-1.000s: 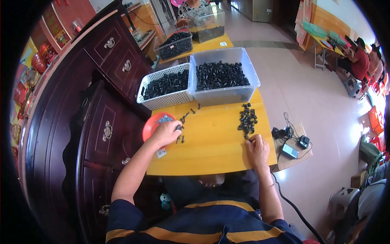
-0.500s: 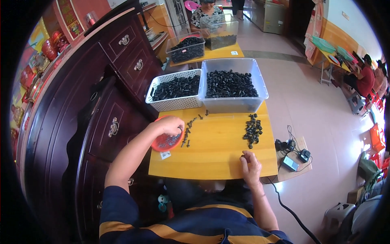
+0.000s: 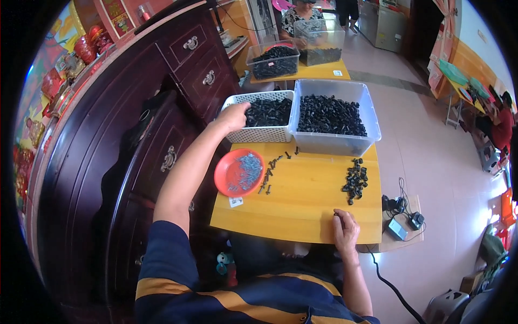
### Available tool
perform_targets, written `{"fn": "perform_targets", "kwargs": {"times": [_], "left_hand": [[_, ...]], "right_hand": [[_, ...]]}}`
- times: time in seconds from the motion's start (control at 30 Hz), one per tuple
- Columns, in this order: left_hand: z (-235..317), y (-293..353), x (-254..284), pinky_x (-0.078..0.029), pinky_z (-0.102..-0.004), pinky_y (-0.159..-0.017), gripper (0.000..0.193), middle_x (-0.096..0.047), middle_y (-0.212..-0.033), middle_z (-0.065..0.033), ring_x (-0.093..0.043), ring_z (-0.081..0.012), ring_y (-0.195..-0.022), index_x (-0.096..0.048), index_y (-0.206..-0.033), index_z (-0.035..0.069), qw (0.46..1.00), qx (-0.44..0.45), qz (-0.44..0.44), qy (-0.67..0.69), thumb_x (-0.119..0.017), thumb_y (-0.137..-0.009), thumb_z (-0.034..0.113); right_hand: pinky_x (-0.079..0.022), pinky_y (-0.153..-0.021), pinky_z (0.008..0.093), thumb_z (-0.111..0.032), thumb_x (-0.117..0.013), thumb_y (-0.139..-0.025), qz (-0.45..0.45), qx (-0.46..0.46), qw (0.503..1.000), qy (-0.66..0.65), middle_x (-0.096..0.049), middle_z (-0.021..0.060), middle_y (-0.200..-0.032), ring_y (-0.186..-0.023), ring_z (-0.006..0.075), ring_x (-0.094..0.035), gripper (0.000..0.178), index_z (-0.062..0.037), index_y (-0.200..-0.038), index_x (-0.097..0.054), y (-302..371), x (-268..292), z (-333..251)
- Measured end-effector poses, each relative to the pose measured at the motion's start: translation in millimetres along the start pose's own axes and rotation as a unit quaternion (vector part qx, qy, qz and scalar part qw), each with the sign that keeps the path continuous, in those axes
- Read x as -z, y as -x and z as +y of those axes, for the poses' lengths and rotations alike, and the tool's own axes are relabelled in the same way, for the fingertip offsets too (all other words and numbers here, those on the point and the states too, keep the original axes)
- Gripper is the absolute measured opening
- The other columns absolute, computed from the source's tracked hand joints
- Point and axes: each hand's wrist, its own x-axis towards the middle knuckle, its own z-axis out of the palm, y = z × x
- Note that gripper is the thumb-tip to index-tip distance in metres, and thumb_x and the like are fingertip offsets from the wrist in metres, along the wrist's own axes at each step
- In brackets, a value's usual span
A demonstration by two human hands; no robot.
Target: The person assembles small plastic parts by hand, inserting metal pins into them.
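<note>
My left hand (image 3: pixel 235 116) reaches over the near left rim of a white perforated basket (image 3: pixel 264 134), which holds a heap of black plastic parts (image 3: pixel 268 113). Its fingers are curled together at the heap, and what they hold, if anything, is hidden. My right hand (image 3: pixel 347 231) rests at the table's near right edge, thumb and fingers closed, a small black part showing at their tips. A red dish (image 3: pixel 225 167) with thin silvery metal pins (image 3: pixel 249 170) sits on the table's left. Beside it runs a row of black pieces with stems (image 3: pixel 270 173).
A clear bin (image 3: pixel 334 141) of black parts stands right of the basket. Loose black parts (image 3: pixel 355 181) lie on the yellow table (image 3: pixel 302 208). A dark cabinet (image 3: pixel 135 124) flanks the left. Small devices (image 3: pixel 397 229) with cables sit at right. Beyond, a person (image 3: pixel 302 21) sits behind more bins.
My left hand has left the red dish and moved forward to the white basket, uncovering the pins. My right hand stays at the table edge. The whole view has shifted slightly.
</note>
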Motion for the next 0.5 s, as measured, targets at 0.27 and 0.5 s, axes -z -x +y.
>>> {"fn": "perform_targets", "kwargs": {"times": [0.27,0.5], "left_hand": [[97,38,-33,-0.057,-0.0329,-0.075,0.019,-0.076,-0.087,-0.0106,-0.074,-0.0182,-0.081,-0.074,-0.101,0.005,0.957,-0.126,-0.129,0.228,-0.071,-0.085,0.013],[210,67,-122,-0.056,-0.0441,-0.084,0.034,-0.071,-0.104,-0.0150,-0.069,-0.0346,-0.097,-0.068,-0.121,0.008,0.948,-0.211,-0.087,0.221,-0.068,-0.089,0.019]], "right_hand": [[-0.053,-0.073,0.0382,-0.006,-0.066,-0.090,0.040,0.006,0.999,0.019,-0.067,0.0158,-0.087,-0.081,0.0325,-0.067,0.017,-0.0029,-0.106,-0.069,-4,-1,7],[-0.055,-0.071,0.0386,-0.008,-0.068,-0.090,0.029,-0.029,0.999,-0.031,-0.069,0.0172,-0.091,-0.080,0.0331,-0.069,0.015,-0.0028,-0.104,-0.068,-3,0,11]]}}
